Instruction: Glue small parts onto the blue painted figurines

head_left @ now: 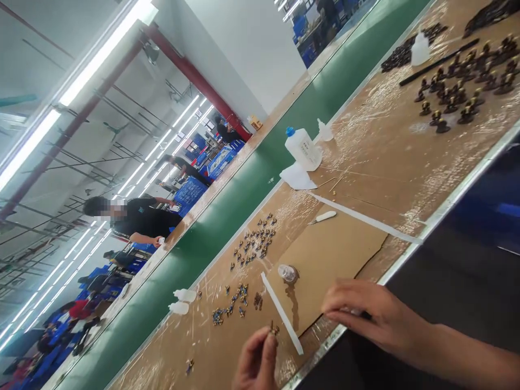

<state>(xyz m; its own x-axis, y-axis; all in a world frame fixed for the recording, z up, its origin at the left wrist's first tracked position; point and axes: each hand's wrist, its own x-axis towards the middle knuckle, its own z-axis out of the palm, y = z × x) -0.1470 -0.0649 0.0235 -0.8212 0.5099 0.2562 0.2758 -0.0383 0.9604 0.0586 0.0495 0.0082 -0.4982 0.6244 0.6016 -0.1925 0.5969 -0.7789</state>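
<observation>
My left hand [257, 362] is at the bottom edge, with its fingertips pinched on a tiny dark and gold part [274, 329] held just above the brown cardboard-covered bench [365, 162]. My right hand [368, 314] lies at the bench's near edge on a loose cardboard sheet [325, 254]. Its fingers are curled together over something pale that I cannot make out. A white strip [282, 313] lies between the hands. Beyond it are a small clear glue bottle [287, 273] and scattered tiny blue and gold parts [254, 244].
A white bottle with a blue cap [303, 149], a white-handled knife [324, 217] and a long white strip [365, 218] lie further along. Several dark assembled parts [463, 92] fill the far end. A green conveyor belt [244, 200] runs alongside, and a person in black [138, 216] works across it.
</observation>
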